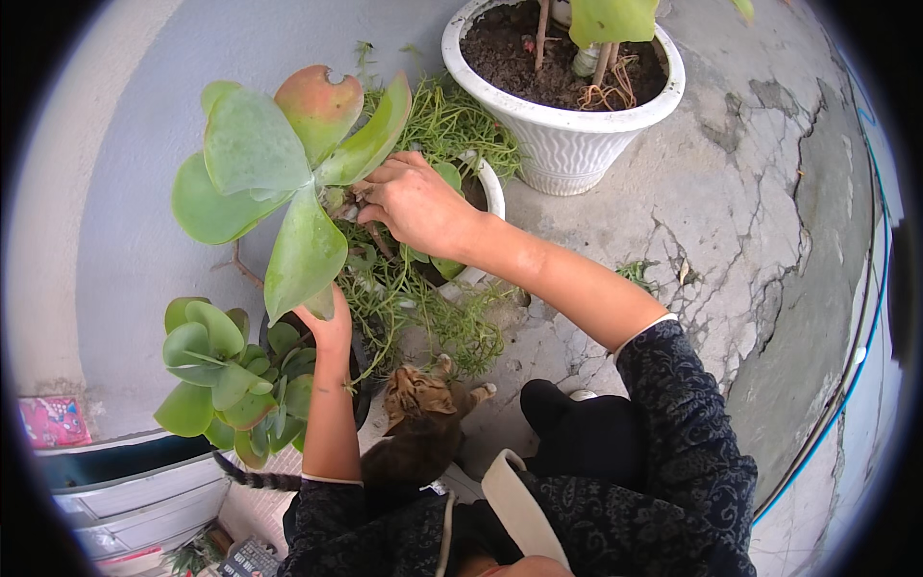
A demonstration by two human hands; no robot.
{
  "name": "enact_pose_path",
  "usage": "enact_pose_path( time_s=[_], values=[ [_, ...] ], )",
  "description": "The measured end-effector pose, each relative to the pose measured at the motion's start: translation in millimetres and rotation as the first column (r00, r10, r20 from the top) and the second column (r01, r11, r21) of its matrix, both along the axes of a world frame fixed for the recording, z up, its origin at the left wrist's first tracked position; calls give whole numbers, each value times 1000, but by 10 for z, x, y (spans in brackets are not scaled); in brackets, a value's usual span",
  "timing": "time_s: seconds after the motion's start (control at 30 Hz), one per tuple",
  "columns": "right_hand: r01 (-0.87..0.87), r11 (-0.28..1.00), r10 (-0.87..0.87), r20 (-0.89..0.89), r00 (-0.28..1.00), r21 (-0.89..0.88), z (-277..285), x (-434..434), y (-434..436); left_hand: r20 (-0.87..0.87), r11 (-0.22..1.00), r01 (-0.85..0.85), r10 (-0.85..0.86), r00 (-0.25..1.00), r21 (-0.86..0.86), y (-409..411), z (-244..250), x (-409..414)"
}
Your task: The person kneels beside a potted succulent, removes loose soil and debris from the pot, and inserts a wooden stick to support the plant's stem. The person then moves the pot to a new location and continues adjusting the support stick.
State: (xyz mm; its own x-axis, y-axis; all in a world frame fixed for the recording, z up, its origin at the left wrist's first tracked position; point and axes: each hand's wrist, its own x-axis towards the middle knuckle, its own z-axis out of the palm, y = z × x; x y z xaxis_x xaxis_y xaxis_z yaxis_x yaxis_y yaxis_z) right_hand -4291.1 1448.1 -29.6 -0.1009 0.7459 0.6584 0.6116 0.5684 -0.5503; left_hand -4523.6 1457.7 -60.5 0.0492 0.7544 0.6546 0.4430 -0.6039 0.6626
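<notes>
A large succulent with broad green leaves (256, 141), one of them reddish with a notched edge, spreads in front of my hands. My right hand (414, 202) reaches in just beneath its rosette, fingertips pinched on greyish-brown dry plant matter (363, 193) by the stem. Lower down, my left hand (328, 317) is raised under the rosette. A drooping leaf covers its fingers, so their grip is hidden. Below my right wrist is a round white pot (492, 189) with trailing narrow-leaved greenery (461, 317) around it.
A tabby cat (418, 404) sits close below my forearms. A smaller succulent (223, 382) grows at left, near a dark pot (358, 389). A large white planter (562, 148) stands on cracked concrete (728, 216). The wall (144, 238) borders the left; a blue hose (829, 425) runs along the right.
</notes>
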Motion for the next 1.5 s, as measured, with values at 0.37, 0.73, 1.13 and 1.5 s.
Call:
enact_pose_path(
  time_s=[0.37,0.73,1.13,1.5],
  values=[
    [-9,1000,9,-4,1000,-1,7,-16,33,340,961,215,-146,929,-175,180,-7,57],
    [6,991,3,-64,998,134,-89,-16,89,105,967,110,-88,991,-231,262,-84,-73],
    [-6,995,13,-69,998,103,-71,-23,76,127,945,238,-214,969,-226,157,80,193],
    [-21,995,28,-78,997,93,-59,4,45,270,926,252,-176,947,-282,127,-2,232]
  ],
)
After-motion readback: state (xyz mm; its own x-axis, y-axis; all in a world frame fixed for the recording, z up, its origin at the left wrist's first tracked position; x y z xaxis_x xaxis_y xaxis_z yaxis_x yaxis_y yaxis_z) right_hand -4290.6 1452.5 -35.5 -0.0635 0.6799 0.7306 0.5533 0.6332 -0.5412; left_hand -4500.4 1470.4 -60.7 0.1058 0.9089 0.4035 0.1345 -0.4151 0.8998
